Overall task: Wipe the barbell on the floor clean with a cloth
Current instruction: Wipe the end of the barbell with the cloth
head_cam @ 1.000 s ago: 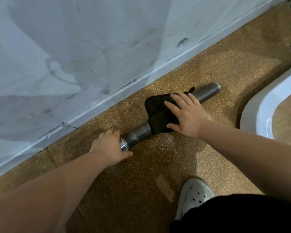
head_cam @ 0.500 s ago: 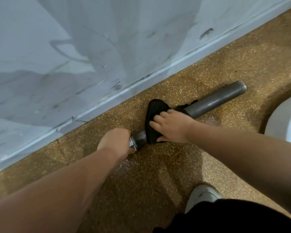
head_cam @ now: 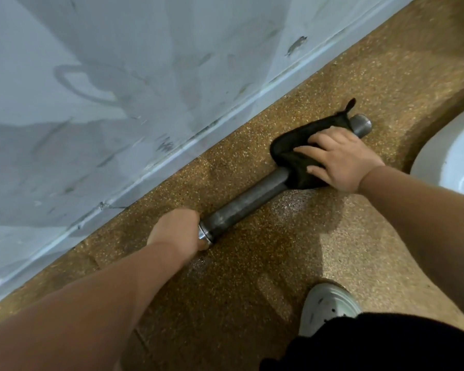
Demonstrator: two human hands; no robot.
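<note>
Change: right hand (head_cam: 340,159) and cloth (head_cam: 287,153) have slid from beside the left hand (head_cam: 177,231) to the barbell (head_cam: 252,199) far end
Floor (head_cam: 252,277): barbell lies on it, along the wall
Barbell: heavy, stiff steel; likely to roll; steady it at the collar
Cloth: soft; draped over the barbell
Fingers: right spread flat, pressing the cloth; left curled round the near end

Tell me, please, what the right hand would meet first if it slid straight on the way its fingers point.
Beyond the black cloth under it, the right hand would cross bare floor and probably meet the foot of the wall first.
</note>
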